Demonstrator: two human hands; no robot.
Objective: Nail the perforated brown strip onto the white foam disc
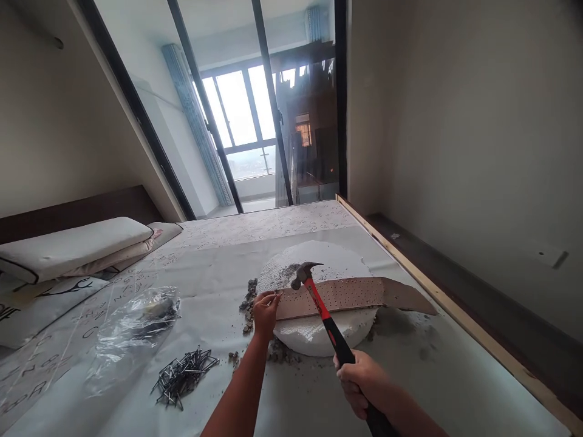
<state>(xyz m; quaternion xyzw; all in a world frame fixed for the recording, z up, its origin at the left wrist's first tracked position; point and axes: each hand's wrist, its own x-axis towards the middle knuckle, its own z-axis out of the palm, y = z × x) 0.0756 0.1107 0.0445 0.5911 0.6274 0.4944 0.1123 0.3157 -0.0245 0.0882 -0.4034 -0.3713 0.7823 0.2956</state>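
My right hand (359,379) grips the black and red handle of a claw hammer (321,306), whose steel head hovers just above the left end of a brown strip of board (346,294) dotted with many small holes. The strip lies across a round white foam disc (314,334). My left hand (265,311) pinches a small nail upright at the strip's left end, right beside the hammer head. Grey crumbs lie scattered on the disc and around it.
A heap of dark nails (182,375) lies at the lower left, beside a crumpled clear plastic bag (132,328). Folded white pillows (73,246) rest at the far left. A wooden edge strip (455,315) runs along the right, with a wall beyond. Glass sliding doors stand ahead.
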